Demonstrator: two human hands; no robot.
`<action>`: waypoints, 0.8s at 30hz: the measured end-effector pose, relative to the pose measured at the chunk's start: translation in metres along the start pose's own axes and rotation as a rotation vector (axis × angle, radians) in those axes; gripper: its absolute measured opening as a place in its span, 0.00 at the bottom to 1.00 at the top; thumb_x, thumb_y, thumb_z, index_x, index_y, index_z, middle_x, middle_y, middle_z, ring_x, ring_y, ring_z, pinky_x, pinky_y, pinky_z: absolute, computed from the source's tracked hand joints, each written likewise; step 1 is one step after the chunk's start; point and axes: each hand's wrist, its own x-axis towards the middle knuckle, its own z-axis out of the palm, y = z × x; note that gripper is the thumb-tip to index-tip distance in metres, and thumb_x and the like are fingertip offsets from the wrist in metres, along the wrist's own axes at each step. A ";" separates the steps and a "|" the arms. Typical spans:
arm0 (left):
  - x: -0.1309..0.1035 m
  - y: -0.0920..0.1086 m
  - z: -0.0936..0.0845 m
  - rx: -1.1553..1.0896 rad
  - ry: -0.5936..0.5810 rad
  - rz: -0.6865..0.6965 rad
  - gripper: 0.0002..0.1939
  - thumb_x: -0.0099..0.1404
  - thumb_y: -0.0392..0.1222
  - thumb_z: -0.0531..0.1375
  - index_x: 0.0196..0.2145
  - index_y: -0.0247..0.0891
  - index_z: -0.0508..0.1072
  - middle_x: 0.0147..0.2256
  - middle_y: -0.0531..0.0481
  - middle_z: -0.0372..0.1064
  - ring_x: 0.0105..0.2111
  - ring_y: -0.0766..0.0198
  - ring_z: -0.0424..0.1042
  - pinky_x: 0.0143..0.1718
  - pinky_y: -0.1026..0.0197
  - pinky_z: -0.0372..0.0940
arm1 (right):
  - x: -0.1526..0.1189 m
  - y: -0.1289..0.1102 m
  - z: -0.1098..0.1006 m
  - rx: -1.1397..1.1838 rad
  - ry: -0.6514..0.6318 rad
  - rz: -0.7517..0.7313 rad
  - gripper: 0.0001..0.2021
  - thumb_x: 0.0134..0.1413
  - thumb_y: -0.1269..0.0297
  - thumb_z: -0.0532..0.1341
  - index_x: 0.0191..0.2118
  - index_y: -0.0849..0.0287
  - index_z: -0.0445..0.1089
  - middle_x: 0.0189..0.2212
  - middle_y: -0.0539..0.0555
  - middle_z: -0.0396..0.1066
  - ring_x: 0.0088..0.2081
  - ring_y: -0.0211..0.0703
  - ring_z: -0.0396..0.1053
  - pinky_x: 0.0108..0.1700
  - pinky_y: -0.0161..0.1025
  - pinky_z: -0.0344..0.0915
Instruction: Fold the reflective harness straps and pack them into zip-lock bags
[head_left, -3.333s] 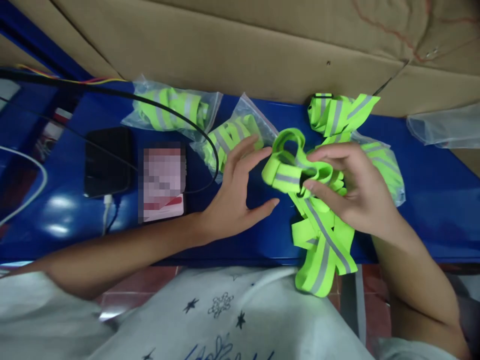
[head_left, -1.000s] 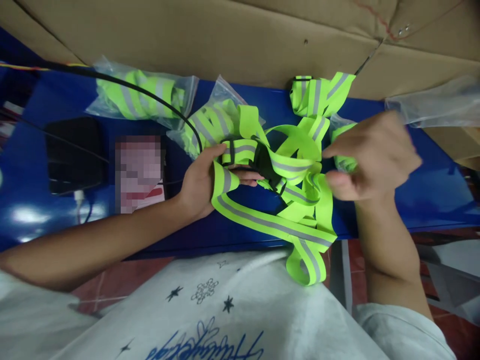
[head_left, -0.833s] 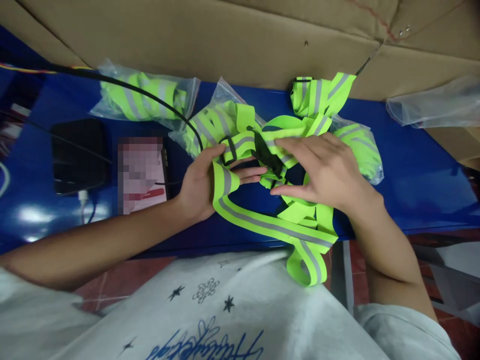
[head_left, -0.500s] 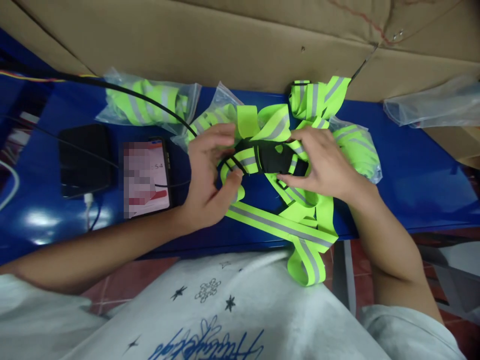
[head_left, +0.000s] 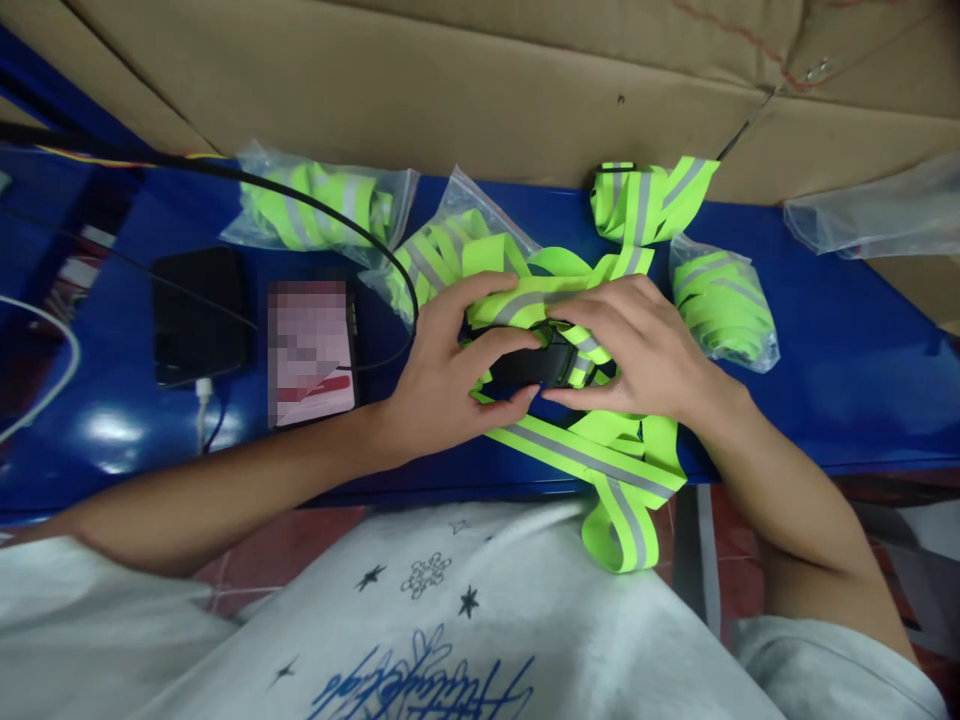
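Note:
Both hands are over a tangle of yellow-green reflective strap (head_left: 581,447) with a black buckle (head_left: 546,366). My left hand (head_left: 465,370) grips the buckle's left side, its fingers bent around the buckle and the strap beside it. From the right, my right hand (head_left: 630,345) holds the buckle's other end and the strap there, thumb low and fingertips above. The parts of the buckle under the fingertips are hidden. One strap loop hangs over the table's front edge.
Bagged straps lie at the back left (head_left: 319,208), behind my left hand (head_left: 442,250) and at right (head_left: 724,305). A rolled strap (head_left: 637,203) stands by the cardboard (head_left: 450,90). Left are a phone (head_left: 311,350), a black box (head_left: 199,315) and cables. Clear plastic (head_left: 877,215) lies far right.
My left hand has moved right and closed on the buckle. The buckle has shifted slightly toward me, and the strap behind it has folded over differently. The view has shifted slightly.

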 end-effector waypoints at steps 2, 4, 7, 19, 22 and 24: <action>-0.001 -0.001 0.001 0.005 -0.003 -0.009 0.16 0.62 0.46 0.68 0.48 0.47 0.73 0.61 0.40 0.63 0.62 0.44 0.66 0.62 0.38 0.65 | 0.001 -0.003 0.002 0.005 -0.017 0.006 0.31 0.62 0.39 0.63 0.60 0.57 0.65 0.48 0.60 0.75 0.50 0.56 0.73 0.50 0.51 0.66; -0.003 -0.002 0.003 0.012 -0.012 0.006 0.16 0.60 0.46 0.67 0.45 0.45 0.72 0.58 0.40 0.66 0.59 0.45 0.69 0.59 0.40 0.68 | 0.002 -0.007 0.004 0.004 -0.020 0.000 0.30 0.62 0.38 0.62 0.58 0.58 0.67 0.46 0.60 0.75 0.48 0.56 0.73 0.48 0.50 0.67; -0.004 -0.003 0.004 0.036 -0.026 0.088 0.15 0.60 0.43 0.65 0.44 0.41 0.70 0.55 0.38 0.67 0.56 0.47 0.71 0.53 0.45 0.72 | 0.002 -0.012 0.006 -0.023 -0.025 -0.023 0.30 0.63 0.38 0.61 0.54 0.63 0.69 0.43 0.62 0.76 0.44 0.55 0.74 0.46 0.49 0.68; 0.008 0.016 -0.014 0.301 -0.321 0.094 0.21 0.63 0.33 0.63 0.53 0.38 0.67 0.58 0.33 0.67 0.59 0.42 0.71 0.54 0.42 0.73 | 0.000 -0.007 -0.030 0.067 -0.199 0.102 0.27 0.57 0.47 0.68 0.53 0.63 0.71 0.42 0.60 0.78 0.41 0.53 0.76 0.48 0.49 0.70; 0.012 0.024 -0.024 0.332 -0.368 0.100 0.24 0.61 0.29 0.59 0.55 0.40 0.67 0.58 0.35 0.67 0.58 0.43 0.72 0.54 0.42 0.73 | 0.003 -0.013 -0.038 0.022 -0.223 0.125 0.28 0.55 0.45 0.68 0.52 0.64 0.71 0.38 0.60 0.77 0.37 0.53 0.75 0.42 0.46 0.68; 0.015 0.026 -0.033 0.373 -0.376 0.106 0.26 0.63 0.27 0.56 0.58 0.42 0.66 0.58 0.37 0.69 0.54 0.45 0.75 0.51 0.43 0.75 | 0.003 -0.014 -0.048 -0.020 -0.251 0.158 0.29 0.54 0.43 0.68 0.51 0.64 0.71 0.32 0.58 0.76 0.33 0.51 0.73 0.36 0.43 0.64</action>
